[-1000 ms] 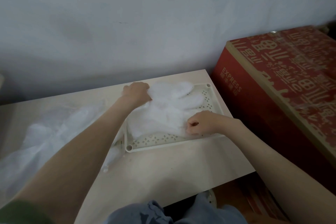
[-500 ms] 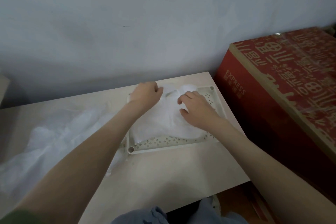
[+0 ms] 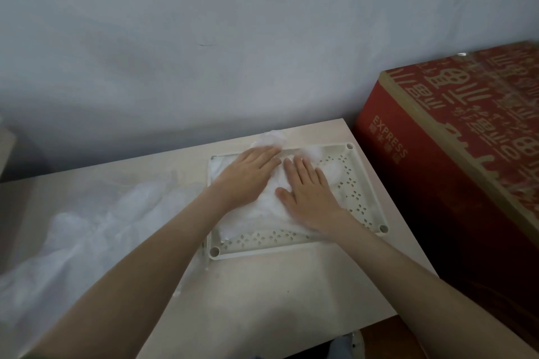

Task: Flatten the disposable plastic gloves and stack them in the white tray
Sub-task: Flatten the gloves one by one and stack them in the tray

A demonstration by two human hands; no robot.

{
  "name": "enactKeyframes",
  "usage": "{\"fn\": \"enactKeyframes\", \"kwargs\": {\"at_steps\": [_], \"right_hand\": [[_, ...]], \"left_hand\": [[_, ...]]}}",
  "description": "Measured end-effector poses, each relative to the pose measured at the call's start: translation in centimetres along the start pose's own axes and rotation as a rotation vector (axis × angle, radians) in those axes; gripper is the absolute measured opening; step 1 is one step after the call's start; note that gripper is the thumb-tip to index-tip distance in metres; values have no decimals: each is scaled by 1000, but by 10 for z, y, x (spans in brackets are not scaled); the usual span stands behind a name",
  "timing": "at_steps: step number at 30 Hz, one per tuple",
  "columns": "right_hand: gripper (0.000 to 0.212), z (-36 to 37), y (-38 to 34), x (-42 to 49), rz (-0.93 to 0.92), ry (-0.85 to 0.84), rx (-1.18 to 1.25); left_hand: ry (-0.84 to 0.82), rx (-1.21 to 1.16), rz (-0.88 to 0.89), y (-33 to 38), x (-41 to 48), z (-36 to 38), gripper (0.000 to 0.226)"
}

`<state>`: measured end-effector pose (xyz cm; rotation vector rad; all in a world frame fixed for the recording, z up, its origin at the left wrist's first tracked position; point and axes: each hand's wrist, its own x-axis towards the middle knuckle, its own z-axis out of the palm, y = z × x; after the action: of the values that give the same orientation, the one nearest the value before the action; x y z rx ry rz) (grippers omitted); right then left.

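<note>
Gloves (image 3: 269,204) are lying stacked toward the far right of the pale table (image 3: 262,285), which is filling most of the lower view w/ its far edge running along the wall. A red carton (image 3: 437,183) marked EXPRESS is standing just beside the table's right edge. A loose pile of crumpled plastic (image 3: 87,227) is spreading across the table's left side, apart from both hands. The white tray (image 3: 370,183) is sitting near the far right corner, its perforated base showing at front and right. The stack is lying inside it, approx centre-left, w/ one bit bulging over the far rim. I'm seeing the left hand (image 3: 248,175) and right hand (image 3: 309,195) side by side, both flat w/ fingers straight, palms pressing down on the stack, gripping nothing.
</note>
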<state>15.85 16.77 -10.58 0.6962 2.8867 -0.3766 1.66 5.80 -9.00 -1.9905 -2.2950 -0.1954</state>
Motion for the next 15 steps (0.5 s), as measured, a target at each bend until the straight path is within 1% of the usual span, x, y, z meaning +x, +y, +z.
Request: {"fn": "enactKeyframes", "kwargs": {"at_steps": [3,7,9,12,15], "right_hand": [[93,4,1,-1,-7,27,-3],[94,-1,0,-3,-17,9,42],[84,-10,1,-6,-20,58,89],[55,-25,7,-7,22,160,158],[45,-37,10,-5,51,251,181]], "left_hand": [[-17,31,27,-2,-3,7,44],[-26,7,32,-2,-8,12,46],[17,-21,34,-2,-9,11,45],[78,-95,5,-1,-11,6,41],[139,-156,-31,0,-14,-4,36]]}}
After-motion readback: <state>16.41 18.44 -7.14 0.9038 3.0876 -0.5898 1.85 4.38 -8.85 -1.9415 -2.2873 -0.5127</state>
